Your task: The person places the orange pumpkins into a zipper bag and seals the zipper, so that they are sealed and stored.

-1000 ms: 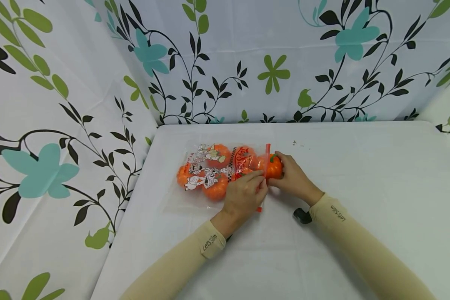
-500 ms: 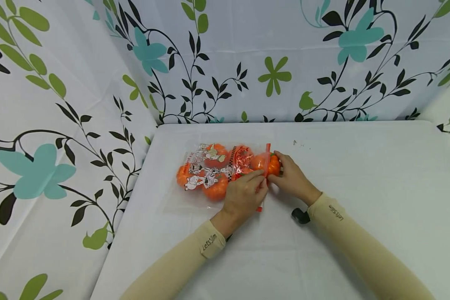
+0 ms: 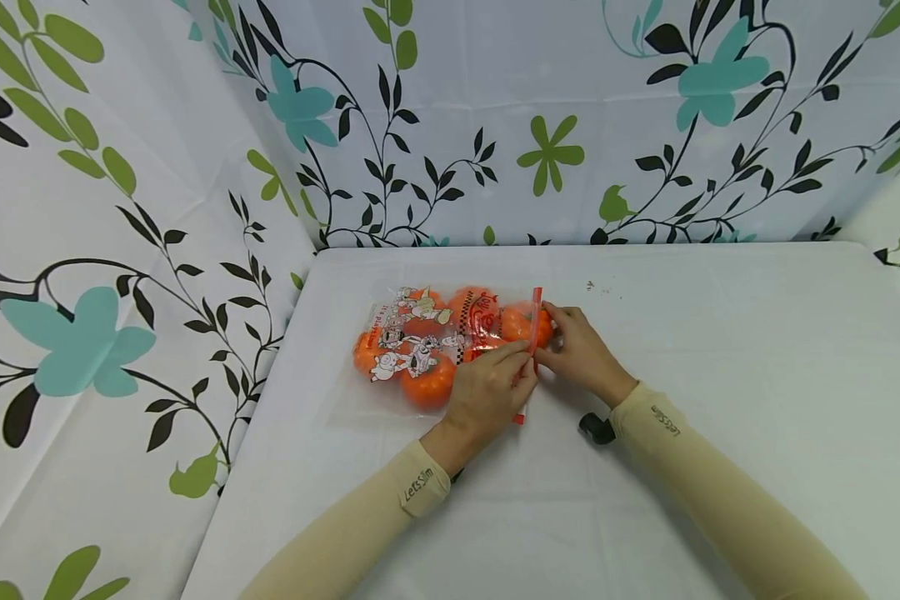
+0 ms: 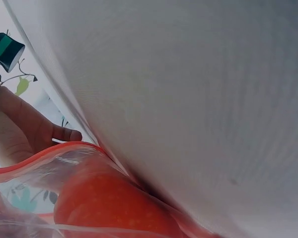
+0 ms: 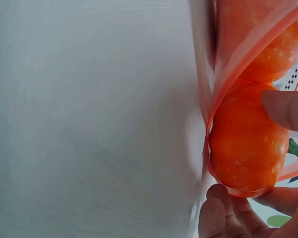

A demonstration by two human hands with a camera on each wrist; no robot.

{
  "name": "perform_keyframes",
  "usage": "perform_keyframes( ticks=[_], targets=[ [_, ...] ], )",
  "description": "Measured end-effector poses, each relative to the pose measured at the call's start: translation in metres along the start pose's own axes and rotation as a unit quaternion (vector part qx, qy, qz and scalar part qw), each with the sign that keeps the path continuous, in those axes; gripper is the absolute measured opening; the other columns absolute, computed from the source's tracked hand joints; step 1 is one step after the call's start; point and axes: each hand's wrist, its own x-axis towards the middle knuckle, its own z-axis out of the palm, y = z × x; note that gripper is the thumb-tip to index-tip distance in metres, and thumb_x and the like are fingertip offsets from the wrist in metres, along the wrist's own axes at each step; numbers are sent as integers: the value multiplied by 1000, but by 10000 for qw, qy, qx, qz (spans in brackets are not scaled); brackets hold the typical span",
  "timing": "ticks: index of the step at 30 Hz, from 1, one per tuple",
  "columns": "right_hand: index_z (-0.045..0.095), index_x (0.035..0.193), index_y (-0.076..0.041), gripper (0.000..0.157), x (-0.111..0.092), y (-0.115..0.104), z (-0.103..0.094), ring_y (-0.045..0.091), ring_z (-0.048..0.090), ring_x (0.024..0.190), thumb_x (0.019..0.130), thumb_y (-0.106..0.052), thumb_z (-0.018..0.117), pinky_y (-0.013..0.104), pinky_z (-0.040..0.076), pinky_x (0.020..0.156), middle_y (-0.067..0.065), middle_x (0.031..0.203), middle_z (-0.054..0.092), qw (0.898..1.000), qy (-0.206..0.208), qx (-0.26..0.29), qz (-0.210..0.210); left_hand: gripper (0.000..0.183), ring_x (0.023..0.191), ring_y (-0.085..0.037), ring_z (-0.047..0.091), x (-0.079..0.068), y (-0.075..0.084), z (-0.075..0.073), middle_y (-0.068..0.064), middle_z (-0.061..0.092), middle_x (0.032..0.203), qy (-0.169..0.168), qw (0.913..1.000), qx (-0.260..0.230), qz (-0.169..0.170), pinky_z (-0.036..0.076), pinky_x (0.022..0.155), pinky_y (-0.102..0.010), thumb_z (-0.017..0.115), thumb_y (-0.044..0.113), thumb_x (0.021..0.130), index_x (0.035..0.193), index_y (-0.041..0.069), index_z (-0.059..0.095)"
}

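A clear resealable bag (image 3: 487, 321) with red and white printing and a red mouth strip lies flat on the table, with several small orange pumpkins inside. My left hand (image 3: 489, 385) pinches the near part of the bag's mouth. At that mouth my right hand (image 3: 587, 352) holds a ribbed pumpkin (image 5: 248, 144) with a green stem, its fingers on either side. Most of this pumpkin is within the bag, behind the red strip (image 3: 537, 298). From the left wrist, another view of an orange pumpkin (image 4: 109, 203) shows through the plastic.
A white cloth covers the table (image 3: 757, 358). Patterned curtains (image 3: 457, 100) hang behind it and along the left side. Small dark marks (image 3: 591, 286) dot the cloth beyond the right hand. A black wrist camera (image 3: 597, 428) sits under the right wrist.
The right hand has pushed the pumpkin leftward through the mouth into the bag. Pumpkins inside have shifted a little. The left hand keeps its place on the mouth.
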Motion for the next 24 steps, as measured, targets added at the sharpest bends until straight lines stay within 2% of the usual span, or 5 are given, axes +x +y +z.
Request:
perform_keyframes(
  ticks=[5, 9, 13, 16, 24],
  targets=[
    [27, 157, 2, 86, 0, -1, 2, 35, 54, 116, 89, -20, 75, 48, 52, 97, 25, 144, 42, 10000, 0, 18, 19, 11, 92, -14, 74, 0, 0, 0, -4, 76, 106, -20, 10000, -44, 26, 57, 76, -22, 75, 11, 87, 95, 5, 80],
    [23, 158, 3, 89, -3, -2, 2, 37, 54, 121, 89, -18, 75, 49, 51, 99, 25, 148, 40, 9997, -28, 236, 11, 11, 92, -14, 74, -1, -1, 1, -4, 76, 106, -10, 10000, -48, 24, 57, 77, -21, 74, 12, 87, 94, 6, 79],
    [23, 158, 1, 90, -9, 1, -1, 38, 54, 126, 90, -25, 76, 50, 50, 100, 24, 152, 36, 9989, -40, 475, 42, 9, 91, -14, 74, 0, 0, 2, -4, 76, 106, 33, 10000, -24, 16, 57, 76, -21, 75, 11, 86, 92, 6, 79],
    [27, 158, -1, 88, -14, 5, -4, 38, 54, 127, 90, -28, 76, 49, 50, 100, 22, 154, 35, 9983, 33, 578, 40, 9, 90, -14, 74, 0, 0, 2, -4, 76, 105, 55, 10000, 43, 5, 57, 75, -21, 77, 12, 84, 91, 6, 79],
    [45, 149, -1, 65, -28, 7, -9, 35, 62, 121, 93, -19, 73, 50, 55, 92, 19, 145, 46, 9947, 264, 995, 12, 6, 87, -12, 74, 0, 0, 3, -2, 77, 104, 77, 9998, 158, -11, 58, 72, -21, 75, 11, 84, 88, 8, 79]
  ],
)
